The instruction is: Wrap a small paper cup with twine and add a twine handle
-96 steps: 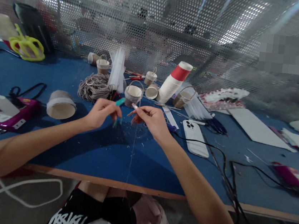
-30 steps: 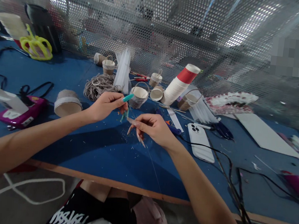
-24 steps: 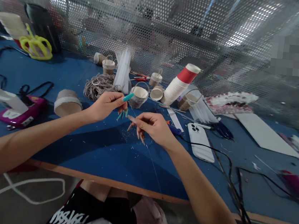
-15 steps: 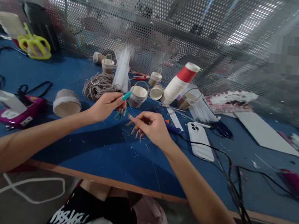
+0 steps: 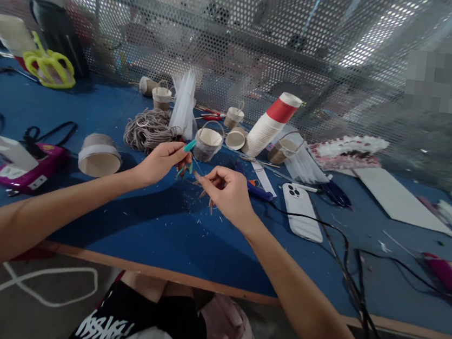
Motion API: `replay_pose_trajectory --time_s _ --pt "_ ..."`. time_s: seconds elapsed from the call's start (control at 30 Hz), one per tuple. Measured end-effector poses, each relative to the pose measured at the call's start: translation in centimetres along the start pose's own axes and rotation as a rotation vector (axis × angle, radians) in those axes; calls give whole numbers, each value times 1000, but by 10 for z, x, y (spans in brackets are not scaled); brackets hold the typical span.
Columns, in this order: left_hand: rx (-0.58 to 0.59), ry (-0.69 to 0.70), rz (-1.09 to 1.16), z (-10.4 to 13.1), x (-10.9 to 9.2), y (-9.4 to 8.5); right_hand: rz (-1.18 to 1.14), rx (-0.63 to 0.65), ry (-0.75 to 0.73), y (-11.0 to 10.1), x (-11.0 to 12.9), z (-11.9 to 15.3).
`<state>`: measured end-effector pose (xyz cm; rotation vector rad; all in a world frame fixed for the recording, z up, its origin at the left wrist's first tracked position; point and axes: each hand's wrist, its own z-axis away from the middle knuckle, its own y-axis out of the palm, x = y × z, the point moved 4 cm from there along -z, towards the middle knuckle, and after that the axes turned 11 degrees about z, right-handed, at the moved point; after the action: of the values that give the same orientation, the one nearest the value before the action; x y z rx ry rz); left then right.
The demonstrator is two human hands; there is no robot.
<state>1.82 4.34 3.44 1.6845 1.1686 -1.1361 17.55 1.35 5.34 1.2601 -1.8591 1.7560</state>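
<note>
My left hand (image 5: 163,161), with long teal nails, is closed in a pinch above the blue table (image 5: 140,236). Facing it, my right hand (image 5: 229,191) has thumb and index finger pressed together. A thin strand seems to run between the fingertips, too fine to make out clearly. Just behind the hands stands a small pale bucket (image 5: 208,142) with a looped handle. The grey cord bundle (image 5: 149,129) lies behind my left hand. Small white scraps are scattered on the table below the fingers.
A stack of paper cups (image 5: 270,123) leans behind my right hand. The white phone (image 5: 302,211) and black cables lie to the right. On the left are a larger cup (image 5: 99,155) and a purple power strip (image 5: 25,171). A perforated metal screen (image 5: 224,44) stands behind.
The fingers of both hands have shifted slightly, and the right hand's lower fingers are curled more inward. The whole view has moved a little.
</note>
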Motion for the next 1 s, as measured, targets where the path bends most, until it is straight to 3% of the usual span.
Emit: replay_pose_trajectory --time_s 0.4,0.73,1.0 --pt "-35 7 -27 0 2 0 48 -86 -8 3 -6 -2" --pt "-69 -28 103 0 6 -2 54 -150 -4 3 -5 -3" --pt "-25 -53 89 0 4 0 52 -149 7 3 -3 -2"
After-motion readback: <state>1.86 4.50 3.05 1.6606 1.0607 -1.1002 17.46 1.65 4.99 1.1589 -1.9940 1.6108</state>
